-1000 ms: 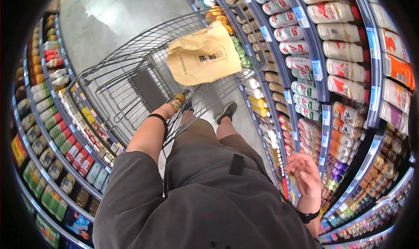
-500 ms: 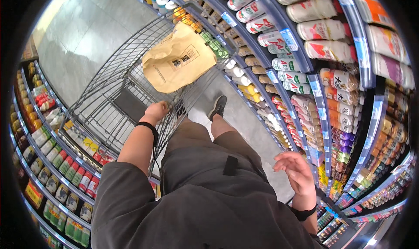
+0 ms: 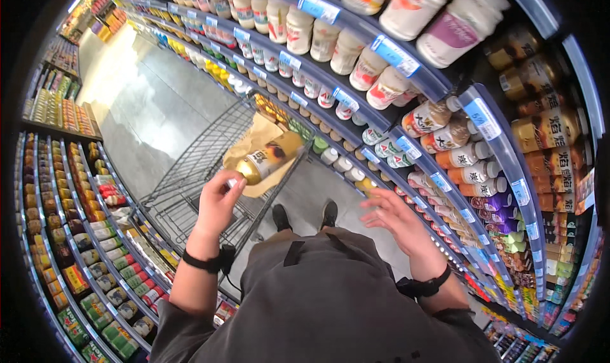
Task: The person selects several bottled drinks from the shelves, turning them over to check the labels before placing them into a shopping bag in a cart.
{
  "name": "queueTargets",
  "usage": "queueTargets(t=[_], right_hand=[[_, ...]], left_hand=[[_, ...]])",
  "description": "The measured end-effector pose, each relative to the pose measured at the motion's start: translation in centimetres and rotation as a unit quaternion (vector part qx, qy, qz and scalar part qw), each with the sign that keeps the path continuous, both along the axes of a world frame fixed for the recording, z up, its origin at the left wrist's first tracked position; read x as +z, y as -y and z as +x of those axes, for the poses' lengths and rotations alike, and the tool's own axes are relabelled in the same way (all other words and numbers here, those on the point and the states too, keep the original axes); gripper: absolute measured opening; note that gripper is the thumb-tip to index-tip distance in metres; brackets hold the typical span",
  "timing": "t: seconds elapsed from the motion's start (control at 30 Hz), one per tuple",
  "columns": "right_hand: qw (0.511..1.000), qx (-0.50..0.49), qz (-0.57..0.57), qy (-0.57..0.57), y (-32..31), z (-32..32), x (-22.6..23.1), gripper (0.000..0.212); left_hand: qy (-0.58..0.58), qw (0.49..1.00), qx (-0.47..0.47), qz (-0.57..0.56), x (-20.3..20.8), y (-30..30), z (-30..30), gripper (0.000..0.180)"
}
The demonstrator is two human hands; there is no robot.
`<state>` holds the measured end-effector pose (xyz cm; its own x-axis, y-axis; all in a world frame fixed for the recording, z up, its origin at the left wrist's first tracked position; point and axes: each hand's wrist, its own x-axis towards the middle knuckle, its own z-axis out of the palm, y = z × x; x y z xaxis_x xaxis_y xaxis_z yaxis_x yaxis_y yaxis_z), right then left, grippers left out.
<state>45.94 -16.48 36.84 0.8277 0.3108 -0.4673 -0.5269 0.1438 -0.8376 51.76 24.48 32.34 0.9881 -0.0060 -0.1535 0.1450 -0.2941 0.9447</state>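
- My left hand (image 3: 219, 201) pinches a gold bottle (image 3: 273, 156) by its cap, over the cart (image 3: 184, 191), centre-left.
- Bottle unseen half a second ago; that hand's now occupied.
- My right hand (image 3: 397, 220), centre-right, hangs loose, empty.

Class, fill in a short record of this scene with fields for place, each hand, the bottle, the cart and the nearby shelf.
Place: shop aisle with a grey floor
Left hand: grips the gold-coloured bottle at its cap end
Right hand: open, nothing visible in it
Bottle: tilted, overlapping the paper bag in this view; contact unclear
Cart: dark wire, with the paper bag in it
Shelf on the right: rows of white bottles
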Motion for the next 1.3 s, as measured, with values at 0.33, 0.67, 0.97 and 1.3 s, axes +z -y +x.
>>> queueTargets(t=[0.33,0.67,0.97,1.3], right_hand=[[0.926,0.101,0.363,-0.009,4.4,1.7,2.2,0.059],[0.967,0.055,0.069,0.238,11.3,-4.0,4.8,0.062],[0.957,-0.075,0.054,0.274,15.5,-7.3,5.1,0.073],[0.94,-0.189,0.11,0.26,17.7,-11.2,4.8,0.053]], left_hand=[[0.181,0.933,-0.305,-0.06,14.8,11.3,-2.0,0.012],[0.177,0.917,-0.349,-0.082,13.2,21.6,-1.6,0.069],[0.022,0.935,-0.212,-0.282,15.6,31.6,-0.7,0.032],[0.618,0.765,-0.169,-0.068,24.2,30.7,6.9,0.055]])
